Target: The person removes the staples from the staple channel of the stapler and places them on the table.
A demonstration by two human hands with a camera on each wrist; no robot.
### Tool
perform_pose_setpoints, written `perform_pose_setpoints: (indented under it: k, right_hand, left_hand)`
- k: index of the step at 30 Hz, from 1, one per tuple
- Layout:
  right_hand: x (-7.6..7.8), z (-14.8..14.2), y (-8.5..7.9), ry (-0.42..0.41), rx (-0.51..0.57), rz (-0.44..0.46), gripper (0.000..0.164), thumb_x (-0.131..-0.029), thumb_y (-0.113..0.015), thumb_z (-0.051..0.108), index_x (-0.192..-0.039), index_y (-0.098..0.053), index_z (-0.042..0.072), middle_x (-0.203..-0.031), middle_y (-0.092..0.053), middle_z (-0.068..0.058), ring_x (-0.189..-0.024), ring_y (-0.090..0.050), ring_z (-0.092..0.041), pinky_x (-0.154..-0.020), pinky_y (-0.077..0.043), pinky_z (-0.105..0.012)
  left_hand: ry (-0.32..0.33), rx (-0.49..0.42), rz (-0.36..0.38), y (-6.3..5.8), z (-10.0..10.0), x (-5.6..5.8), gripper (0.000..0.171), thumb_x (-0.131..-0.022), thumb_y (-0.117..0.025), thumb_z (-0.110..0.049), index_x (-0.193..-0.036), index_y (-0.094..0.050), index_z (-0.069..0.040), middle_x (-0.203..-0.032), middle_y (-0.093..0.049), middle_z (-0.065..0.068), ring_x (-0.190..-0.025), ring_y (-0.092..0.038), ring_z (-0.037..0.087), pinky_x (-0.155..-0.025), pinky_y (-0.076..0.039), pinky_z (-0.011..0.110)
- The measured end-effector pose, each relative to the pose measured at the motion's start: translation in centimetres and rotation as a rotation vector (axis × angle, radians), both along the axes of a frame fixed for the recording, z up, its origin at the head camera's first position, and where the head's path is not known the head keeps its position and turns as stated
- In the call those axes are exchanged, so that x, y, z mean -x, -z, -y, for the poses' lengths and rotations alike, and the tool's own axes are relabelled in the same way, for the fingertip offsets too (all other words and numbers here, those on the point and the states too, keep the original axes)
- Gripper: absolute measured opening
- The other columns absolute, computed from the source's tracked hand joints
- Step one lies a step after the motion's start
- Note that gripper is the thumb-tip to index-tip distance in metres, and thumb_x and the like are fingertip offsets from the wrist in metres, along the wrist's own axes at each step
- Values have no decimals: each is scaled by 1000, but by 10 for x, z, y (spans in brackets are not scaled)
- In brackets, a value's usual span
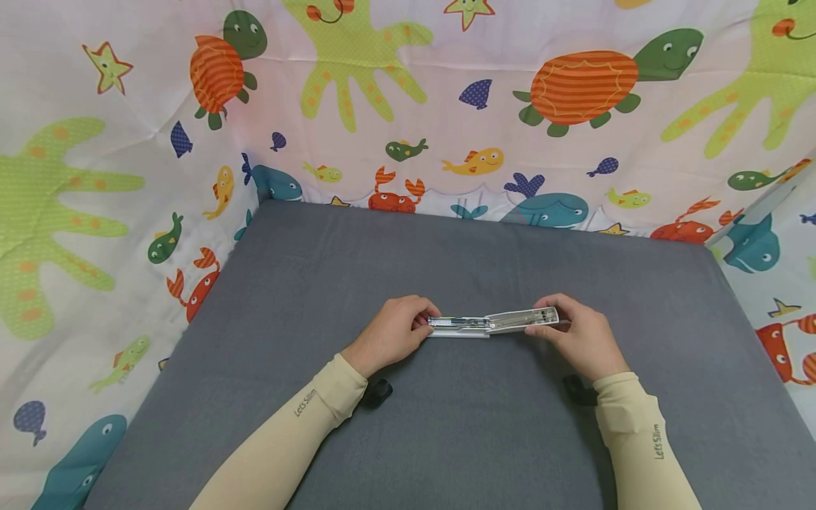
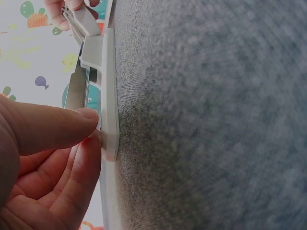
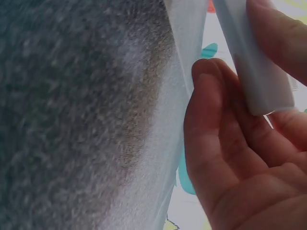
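A white stapler is swung wide open in the head view, its metal staple channel and base to the left and its top cover to the right. My left hand pinches the left end, thumb and forefinger together at the channel just above the white base. With thumb and fingers on either side, my right hand grips the far end of the top cover. The cover's hollow inner side shows in the head view. In the left wrist view the base lies along the grey cloth.
A grey cloth-covered table spreads beneath both hands. A white curtain printed with sea animals stands along the back and sides. Black wrist devices sit under both forearms, which wear beige sleeves.
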State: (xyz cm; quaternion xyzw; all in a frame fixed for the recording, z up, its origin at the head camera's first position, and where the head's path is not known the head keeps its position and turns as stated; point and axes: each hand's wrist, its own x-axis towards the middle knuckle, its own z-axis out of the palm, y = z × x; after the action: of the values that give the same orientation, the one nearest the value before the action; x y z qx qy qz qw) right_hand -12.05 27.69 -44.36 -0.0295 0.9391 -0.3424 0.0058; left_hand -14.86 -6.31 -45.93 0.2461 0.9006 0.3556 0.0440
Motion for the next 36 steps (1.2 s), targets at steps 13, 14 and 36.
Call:
perform_pose_setpoints:
  k: [13,14,36]
  right_hand:
    - [1,0,-1,-27,-116,32,40,-90,-90,37,-122,-71,20,-106,-75,-6,-96,-71,-26,-77,-51,-36]
    - [1,1,-3,-31,-130,32,41,-90,-90,37,-122,-71,19,-104,-75,-5,-94,-68,-25,-76,-50,-36]
    - [11,125,-22,-119,-221,-215,14,-98,-78,23,-96,-81,9,-91,-79,-8,-84,-71,-29,-80,-56,-50]
  left_hand:
    - [-4,1,-1,2,1,0,18,-102,-73,-8,-118,-78,-14,-101,-70,-2,-88,-64,8,-79,-56,25]
    - [-5,0,1,2,0,1,18,-102,-73,-9,-118,-78,-14,-101,-71,-1,-88,-64,8,-79,-56,25]
    - [-5,6,18,3,4,3,19,-101,-76,-11,-119,-78,-13,-102,-70,-1,-87,-63,9,-79,-56,24]
